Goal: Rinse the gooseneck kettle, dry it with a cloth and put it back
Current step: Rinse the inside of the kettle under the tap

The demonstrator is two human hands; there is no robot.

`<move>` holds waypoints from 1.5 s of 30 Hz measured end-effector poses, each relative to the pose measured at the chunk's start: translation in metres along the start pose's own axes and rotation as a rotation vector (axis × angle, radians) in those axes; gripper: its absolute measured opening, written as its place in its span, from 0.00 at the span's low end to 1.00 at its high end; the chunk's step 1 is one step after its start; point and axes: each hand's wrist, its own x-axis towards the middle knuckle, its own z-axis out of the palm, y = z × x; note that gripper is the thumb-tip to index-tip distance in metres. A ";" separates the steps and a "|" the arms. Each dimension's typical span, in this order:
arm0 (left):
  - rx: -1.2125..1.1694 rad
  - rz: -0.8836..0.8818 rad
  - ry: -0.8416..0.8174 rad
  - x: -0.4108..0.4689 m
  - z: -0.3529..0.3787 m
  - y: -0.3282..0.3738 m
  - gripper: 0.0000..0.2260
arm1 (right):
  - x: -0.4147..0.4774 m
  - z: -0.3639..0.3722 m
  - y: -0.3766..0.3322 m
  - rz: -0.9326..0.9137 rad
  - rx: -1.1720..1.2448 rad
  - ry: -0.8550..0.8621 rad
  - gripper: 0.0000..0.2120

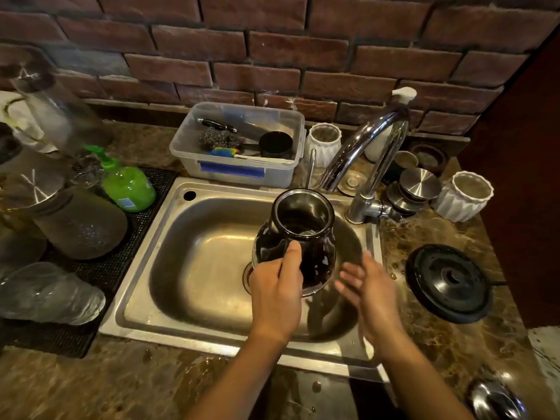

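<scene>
The left hand point(277, 286) reaches in from the counter's near edge and grasps the black gooseneck kettle point(295, 239) by its near side, thumb laid up the wall toward the open mouth, the other fingers wrapped out of sight behind the body. The kettle is held above the steel sink point(194, 268), over the right half of the basin, tilted so that its lidless opening faces up and toward the camera; the dark inside shows a pale reflection, and whether water stands in it cannot be made out. Its spout and handle are hidden by the body and the hand.

The right hand point(365, 286) is released, palm turned toward the kettle's right flank, fingers spread and just beside it; motion blur smears the fingertips, so contact with the wall cannot be judged.

The chrome tap point(368, 153) arches from the sink's back right corner toward the kettle's mouth; no stream can be distinguished. On the counter right of the sink lies a round black kettle base point(448, 283), well apart from the kettle. A clear plastic tub point(239, 168) with scourers and utensils sits against the sink's back edge, and a green soap bottle point(127, 183) stands at the sink's back left corner on a dark mat point(151, 189). Glassware at the left edge is blurred and partly cut off.
</scene>
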 end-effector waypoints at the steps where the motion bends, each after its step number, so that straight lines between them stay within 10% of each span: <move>1: 0.012 -0.009 0.002 0.000 0.001 -0.002 0.31 | 0.009 -0.006 -0.010 -0.060 -0.055 0.057 0.17; 9: 0.052 -0.013 -0.013 0.000 0.010 -0.007 0.29 | 0.064 -0.046 -0.086 -0.349 -0.601 0.099 0.30; 17: 0.094 0.029 -0.003 0.007 0.013 0.003 0.28 | 0.087 -0.054 -0.099 -0.421 -0.800 0.082 0.16; 45: 0.150 0.043 0.014 0.007 -0.009 0.022 0.29 | 0.105 -0.074 -0.105 -0.208 -0.296 -0.080 0.12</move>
